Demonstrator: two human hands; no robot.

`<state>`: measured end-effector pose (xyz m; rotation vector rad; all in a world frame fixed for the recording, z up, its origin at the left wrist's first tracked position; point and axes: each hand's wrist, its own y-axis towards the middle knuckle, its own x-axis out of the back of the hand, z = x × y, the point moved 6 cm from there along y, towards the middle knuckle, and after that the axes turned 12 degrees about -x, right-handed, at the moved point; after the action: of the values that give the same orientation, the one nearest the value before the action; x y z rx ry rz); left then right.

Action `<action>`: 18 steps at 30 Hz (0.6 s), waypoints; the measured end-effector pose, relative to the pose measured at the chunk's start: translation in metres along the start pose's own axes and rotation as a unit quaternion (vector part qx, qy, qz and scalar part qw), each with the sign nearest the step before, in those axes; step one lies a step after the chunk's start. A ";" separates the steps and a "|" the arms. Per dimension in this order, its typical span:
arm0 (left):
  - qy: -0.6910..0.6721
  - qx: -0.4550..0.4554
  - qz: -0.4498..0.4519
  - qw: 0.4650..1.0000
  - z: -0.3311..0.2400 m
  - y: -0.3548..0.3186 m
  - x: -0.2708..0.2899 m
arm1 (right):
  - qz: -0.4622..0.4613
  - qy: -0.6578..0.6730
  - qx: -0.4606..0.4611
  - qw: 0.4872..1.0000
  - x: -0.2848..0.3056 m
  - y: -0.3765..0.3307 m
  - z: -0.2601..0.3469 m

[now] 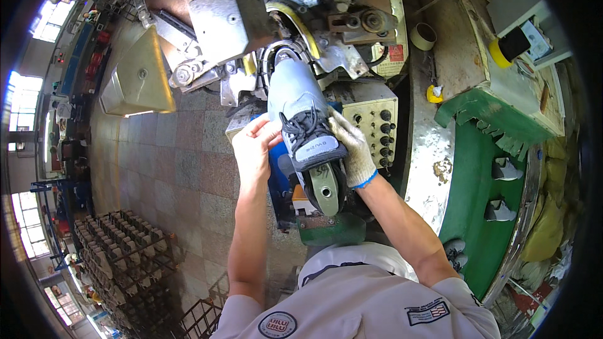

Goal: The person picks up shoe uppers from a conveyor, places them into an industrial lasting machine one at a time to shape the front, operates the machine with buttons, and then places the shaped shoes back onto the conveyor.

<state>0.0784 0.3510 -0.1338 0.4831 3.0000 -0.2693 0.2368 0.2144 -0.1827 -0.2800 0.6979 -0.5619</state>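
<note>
A grey shoe upper (295, 85) with black laces sits on a green shoe last (325, 189), whose heel end points toward me. The toe lies up against the curved jaws of a metal machine. On the left side of the shoe, my bare left hand (254, 147) presses its bent fingertips and thumb to the upper near the laces. My right hand (352, 147), in a whitish knit glove with a blue cuff, wraps the opposite side by the collar. Its fingertips are partly hidden behind the shoe.
The machine's metal plates (217, 25) surround the toe. A control box with black knobs (385, 127) stands to the right. Beyond it, a green conveyor belt (471, 194) carries several shoes. A rack of shoe parts (122, 245) stands at lower left, and a tape roll (423, 36) lies at upper right.
</note>
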 end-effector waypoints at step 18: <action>-0.137 0.098 0.073 0.983 0.071 0.033 -0.023 | -0.030 0.184 -0.022 0.982 -0.020 0.068 -0.026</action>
<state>0.1149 0.3618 -0.2056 0.6234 2.6687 -0.5722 0.2335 0.2803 -0.2198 -0.2411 1.0628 -0.6643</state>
